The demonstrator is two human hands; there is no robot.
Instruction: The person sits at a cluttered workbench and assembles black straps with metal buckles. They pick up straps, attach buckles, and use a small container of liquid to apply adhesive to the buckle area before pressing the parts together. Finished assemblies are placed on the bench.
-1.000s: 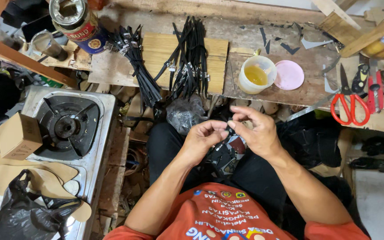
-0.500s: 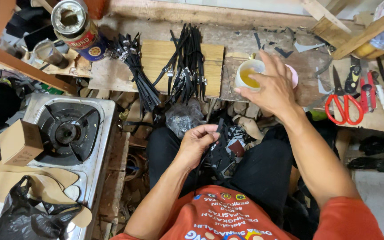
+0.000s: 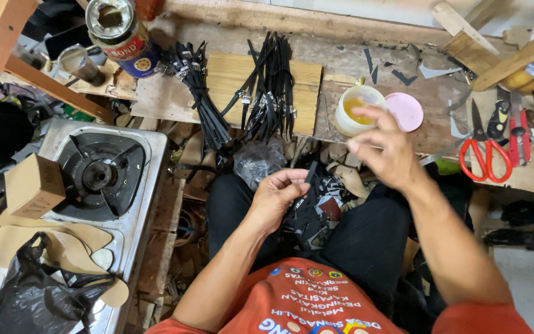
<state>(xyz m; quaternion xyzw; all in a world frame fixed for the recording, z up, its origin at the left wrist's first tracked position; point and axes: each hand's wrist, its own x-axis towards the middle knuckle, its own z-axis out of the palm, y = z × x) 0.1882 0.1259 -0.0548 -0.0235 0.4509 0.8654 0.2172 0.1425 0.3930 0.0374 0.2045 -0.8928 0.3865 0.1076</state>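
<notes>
Pinching a short black strap piece (image 3: 309, 185) over the lap, the left hand (image 3: 277, 196) is closed on its lower part, the strap's long axis standing roughly upright, pointing away toward the workbench; the right hand (image 3: 383, 148) hovers just beyond and to the right, fingers loosely bent and holding nothing, nearer than the left to the small tub of yellow glue (image 3: 358, 110) at the bench's near edge; farther back, bundles of black straps (image 3: 268, 86) lie across a wooden board (image 3: 230, 77); red scissors (image 3: 486, 151) rest toward the right end.
</notes>
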